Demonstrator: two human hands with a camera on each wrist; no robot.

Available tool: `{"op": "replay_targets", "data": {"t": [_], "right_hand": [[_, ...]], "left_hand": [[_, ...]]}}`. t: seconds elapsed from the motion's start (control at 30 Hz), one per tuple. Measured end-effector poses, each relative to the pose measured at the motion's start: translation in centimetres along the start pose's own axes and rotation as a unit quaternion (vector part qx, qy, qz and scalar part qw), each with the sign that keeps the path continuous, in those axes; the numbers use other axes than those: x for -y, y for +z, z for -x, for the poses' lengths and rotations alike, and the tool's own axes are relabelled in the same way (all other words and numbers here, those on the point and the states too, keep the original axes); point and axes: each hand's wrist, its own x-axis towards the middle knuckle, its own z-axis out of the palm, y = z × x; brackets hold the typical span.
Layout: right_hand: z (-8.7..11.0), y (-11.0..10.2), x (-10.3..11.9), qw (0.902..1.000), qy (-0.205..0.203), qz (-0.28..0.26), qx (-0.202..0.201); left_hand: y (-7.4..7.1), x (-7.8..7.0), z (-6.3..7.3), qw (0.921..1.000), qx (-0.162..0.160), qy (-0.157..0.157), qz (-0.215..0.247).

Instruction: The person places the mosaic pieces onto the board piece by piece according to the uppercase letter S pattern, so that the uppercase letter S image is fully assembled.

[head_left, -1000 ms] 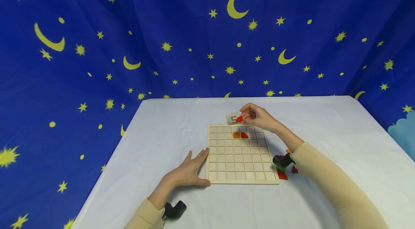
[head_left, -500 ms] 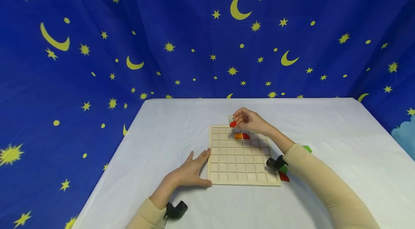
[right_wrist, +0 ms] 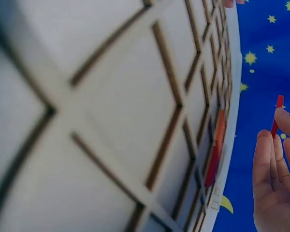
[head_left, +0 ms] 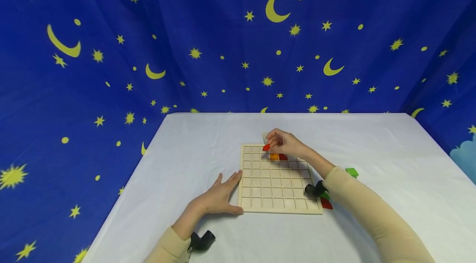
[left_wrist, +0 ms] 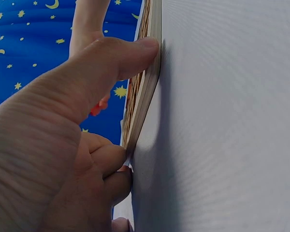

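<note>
My right hand pinches a small red tile with a curved edge between thumb and fingertips, over the far edge of a wooden grid board. In the right wrist view the held tile shows edge-on, above the board's surface. An orange square tile and a red tile sit side by side in the second row from the far edge, just below that hand. My left hand lies spread at the board's left side, thumb at the near corner and fingertips on the edge; its thumb touches the rim.
Behind the board is a small gridded card, partly covered by the right hand. Loose green and red tiles lie to the board's right, some hidden by the right sleeve. A blue star-patterned curtain hangs behind the white table.
My right hand has moved left and toward me, bringing the red tile from over the card to the board's far edge. The left hand has stayed in place at the board.
</note>
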Motion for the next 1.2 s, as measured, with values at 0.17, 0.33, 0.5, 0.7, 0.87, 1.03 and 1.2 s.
{"op": "replay_targets", "data": {"t": [0.17, 0.33, 0.5, 0.7, 0.87, 1.03, 1.2], "right_hand": [[-0.1, 0.3, -0.6, 0.9999, 0.012, 0.0, 0.01], [-0.1, 0.6, -1.1, 0.9995, 0.019, -0.002, 0.025], [-0.2, 0.9, -1.5, 0.999, 0.012, 0.025, 0.034], [-0.2, 1.2, -1.8, 0.9972, 0.003, 0.067, 0.033], [-0.2, 1.4, -1.8, 0.996, -0.002, 0.084, 0.032], [-0.3, 1.6, -1.6, 0.9957, 0.005, 0.088, 0.03], [-0.4, 1.5, -1.4, 0.995, 0.005, 0.094, 0.034]], "left_hand": [[-0.1, 0.0, 0.1, 1.0, -0.004, 0.006, 0.004], [-0.2, 0.0, 0.1, 1.0, -0.001, 0.008, 0.004], [-0.2, 0.0, 0.1, 1.0, -0.001, 0.009, 0.002], [-0.2, -0.2, 0.2, 0.9999, 0.002, 0.013, 0.011], [-0.2, -0.3, 0.2, 0.9999, 0.002, 0.009, 0.011], [-0.2, -0.3, 0.3, 0.9999, -0.002, 0.008, 0.01], [-0.2, -0.2, 0.3, 0.9999, -0.002, 0.006, 0.008]]}}
